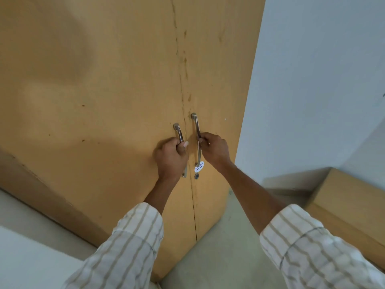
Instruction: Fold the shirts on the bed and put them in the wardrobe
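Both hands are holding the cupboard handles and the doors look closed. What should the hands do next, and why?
Probably pull both handles gently outward to swing the doors open. The left hand grips the left handle, the right hand grips the right handle, and the wardrobe doors meet closed at the middle seam, so nothing can go inside yet.

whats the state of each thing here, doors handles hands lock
left door: closed, meets the right one at the centre seam
right door: closed
left handle: gripped by the left hand
right handle: gripped by the right hand
keyhole: below the right handle, under a round white tag; whether a key is in it, cannot tell
shirts: none in view
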Demonstrator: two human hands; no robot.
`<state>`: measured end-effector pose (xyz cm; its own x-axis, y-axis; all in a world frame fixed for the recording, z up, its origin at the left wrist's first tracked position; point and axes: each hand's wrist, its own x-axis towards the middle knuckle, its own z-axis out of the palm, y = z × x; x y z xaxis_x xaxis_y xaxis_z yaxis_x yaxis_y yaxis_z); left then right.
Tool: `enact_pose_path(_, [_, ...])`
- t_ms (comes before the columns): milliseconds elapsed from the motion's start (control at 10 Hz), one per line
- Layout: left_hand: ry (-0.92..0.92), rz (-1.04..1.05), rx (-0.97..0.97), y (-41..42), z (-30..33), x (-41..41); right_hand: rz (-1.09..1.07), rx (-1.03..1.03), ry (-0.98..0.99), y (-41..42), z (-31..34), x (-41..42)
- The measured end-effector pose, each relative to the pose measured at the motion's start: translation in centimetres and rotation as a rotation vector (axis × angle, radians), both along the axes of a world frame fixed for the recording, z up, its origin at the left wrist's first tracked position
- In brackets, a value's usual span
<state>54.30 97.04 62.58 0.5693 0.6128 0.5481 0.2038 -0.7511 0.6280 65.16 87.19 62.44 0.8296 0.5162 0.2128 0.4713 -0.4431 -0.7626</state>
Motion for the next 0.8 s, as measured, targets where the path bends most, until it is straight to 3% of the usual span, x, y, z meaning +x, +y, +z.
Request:
enact_pose_path(400, [-0.069, 0.048, 0.005, 0.0, -1.0, 0.1, 0.066, -0.142, 0.064, -2.3, -0.6, -0.7])
enact_pose_path(600, [-0.082, 0.083, -0.11, -1.7, -2.0, -0.1, -0.125, -0.191, 0.152, -8.7, -3.1, -2.3])
enact_pose_path(800, [0.058, 0.05, -0.345, -4.9, -3.0, -1.7, -0.33, -0.237, 0.155, -18.4, -3.8, -5.8])
